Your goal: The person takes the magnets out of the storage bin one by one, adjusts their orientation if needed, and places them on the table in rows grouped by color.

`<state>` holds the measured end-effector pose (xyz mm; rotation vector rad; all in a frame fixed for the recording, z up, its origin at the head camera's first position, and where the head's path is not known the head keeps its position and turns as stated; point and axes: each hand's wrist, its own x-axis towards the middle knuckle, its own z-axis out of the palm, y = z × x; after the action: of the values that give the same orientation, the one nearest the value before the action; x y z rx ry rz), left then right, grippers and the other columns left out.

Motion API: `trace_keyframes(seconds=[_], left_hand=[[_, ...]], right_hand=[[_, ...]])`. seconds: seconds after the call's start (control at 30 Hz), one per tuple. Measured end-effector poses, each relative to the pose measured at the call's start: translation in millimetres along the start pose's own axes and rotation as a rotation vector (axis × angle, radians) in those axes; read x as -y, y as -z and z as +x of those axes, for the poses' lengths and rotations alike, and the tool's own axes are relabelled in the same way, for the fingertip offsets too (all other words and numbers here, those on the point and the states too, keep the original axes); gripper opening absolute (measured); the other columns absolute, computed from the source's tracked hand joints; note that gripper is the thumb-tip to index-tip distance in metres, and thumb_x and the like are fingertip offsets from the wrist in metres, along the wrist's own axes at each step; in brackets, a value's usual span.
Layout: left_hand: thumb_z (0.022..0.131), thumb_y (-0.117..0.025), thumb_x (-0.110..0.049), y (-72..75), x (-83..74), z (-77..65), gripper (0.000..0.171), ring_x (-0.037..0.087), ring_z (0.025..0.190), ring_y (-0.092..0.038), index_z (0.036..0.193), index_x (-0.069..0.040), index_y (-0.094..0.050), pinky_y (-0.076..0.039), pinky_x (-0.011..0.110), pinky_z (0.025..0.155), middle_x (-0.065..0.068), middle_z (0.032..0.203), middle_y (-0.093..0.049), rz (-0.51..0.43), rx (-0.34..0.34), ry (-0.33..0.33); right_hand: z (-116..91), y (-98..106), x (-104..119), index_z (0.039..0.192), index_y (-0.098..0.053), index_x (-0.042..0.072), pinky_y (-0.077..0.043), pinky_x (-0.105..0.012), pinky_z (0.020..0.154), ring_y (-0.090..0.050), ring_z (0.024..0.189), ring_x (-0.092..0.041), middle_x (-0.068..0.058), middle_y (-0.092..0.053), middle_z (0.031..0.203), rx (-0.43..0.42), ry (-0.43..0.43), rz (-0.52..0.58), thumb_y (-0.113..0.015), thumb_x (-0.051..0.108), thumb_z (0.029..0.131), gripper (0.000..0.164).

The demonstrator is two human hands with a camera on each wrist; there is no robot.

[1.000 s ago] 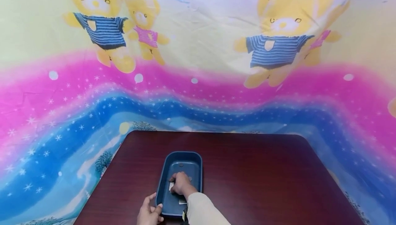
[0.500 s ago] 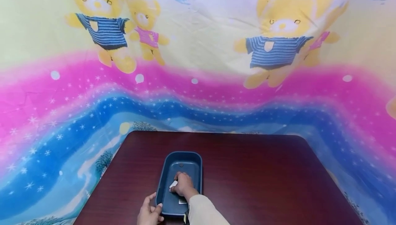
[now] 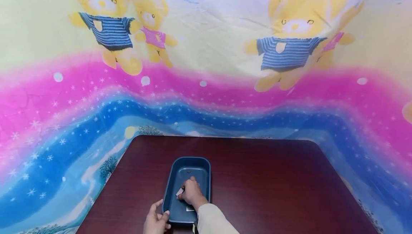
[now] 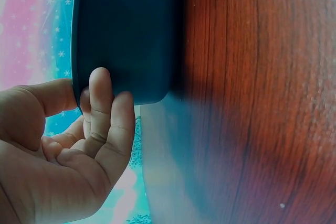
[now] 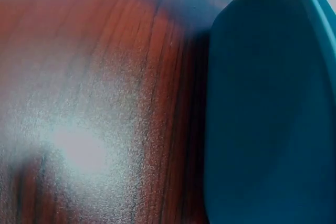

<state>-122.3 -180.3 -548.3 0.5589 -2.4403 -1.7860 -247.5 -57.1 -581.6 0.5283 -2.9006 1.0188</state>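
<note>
A deep dark-blue oblong tray [image 3: 173,210] stands on the table. My left hand [image 3: 156,221] grips its near left corner; in the left wrist view the thumb is at the rim and the fingers [image 4: 100,98] lie against the outer wall. My right hand [image 3: 192,193] is down inside the tray and pinches a small flat white piece [image 3: 180,192], which sticks out to the left of the fingers. Another small whitish piece [image 3: 190,208] lies on the tray floor by the right wrist, partly hidden. The right wrist view shows only the tray's outer wall [image 5: 268,114] and tabletop, without the hand.
A small round brownish disc [image 3: 189,171] lies at the far end of the tray floor. The dark red wood-grain table [image 3: 273,184] extends to the right, and a printed teddy-bear cloth [image 3: 206,101] hangs behind it.
The white piece in my right hand has turned from nearly upright in view to slanted. The right hand has shifted slightly to the right; the left hand and tray stay put.
</note>
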Motion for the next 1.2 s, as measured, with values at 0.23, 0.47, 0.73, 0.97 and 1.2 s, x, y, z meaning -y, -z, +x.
trace_keyframes(seconds=[0.23,0.47,0.73,0.97,1.2], left_hand=[[0.085,-0.057,-0.002,-0.3,0.1,0.2,0.049,0.019,0.046,-0.056,0.129,0.005,-0.039,-0.049,0.036,0.046,0.005,0.055,-0.054,0.004,-0.003,-0.018],[0.084,-0.057,-0.002,-0.1,1.5,0.3,0.048,0.019,0.045,-0.056,0.129,0.006,-0.039,-0.048,0.036,0.045,0.005,0.054,-0.054,-0.001,-0.006,-0.021],[0.085,-0.057,-0.002,0.3,2.8,1.9,0.048,0.019,0.046,-0.056,0.129,0.005,-0.039,-0.049,0.036,0.045,0.004,0.055,-0.054,-0.003,-0.012,-0.023],[0.085,-0.056,-0.002,-3.1,6.4,2.1,0.048,0.021,0.045,-0.056,0.129,0.003,-0.039,-0.046,0.034,0.044,0.004,0.053,-0.054,-0.013,-0.012,-0.017],[0.085,-0.054,-0.001,-4.7,5.9,0.7,0.046,0.02,0.045,-0.055,0.128,0.003,-0.038,-0.044,0.033,0.043,0.005,0.053,-0.053,-0.031,-0.018,-0.013]], right_hand=[[-1,2,-1,0.061,-0.06,0.016,-0.041,-0.025,0.052,-0.043,0.056,-0.015,0.001,-0.041,0.079,0.004,0.017,0.013,-0.08,0.017,0.059,0.02],[-2,0,-3,0.064,-0.061,0.018,-0.041,-0.025,0.053,-0.043,0.056,-0.012,0.004,-0.042,0.078,0.011,0.045,0.007,-0.08,0.021,0.056,0.021],[2,2,-2,0.08,-0.069,0.017,-0.044,-0.029,0.057,-0.048,0.062,-0.015,0.006,-0.047,0.081,0.017,-0.003,0.021,-0.081,0.024,0.058,0.026],[4,4,-4,0.073,-0.067,0.016,-0.044,-0.025,0.06,-0.048,0.065,-0.011,0.006,-0.046,0.08,0.018,0.024,0.041,-0.082,0.021,0.058,0.022],[9,20,2,0.086,-0.069,0.013,-0.047,-0.029,0.073,-0.051,0.093,-0.021,-0.004,-0.055,0.102,0.049,0.064,0.087,-0.082,0.021,0.064,0.027]])
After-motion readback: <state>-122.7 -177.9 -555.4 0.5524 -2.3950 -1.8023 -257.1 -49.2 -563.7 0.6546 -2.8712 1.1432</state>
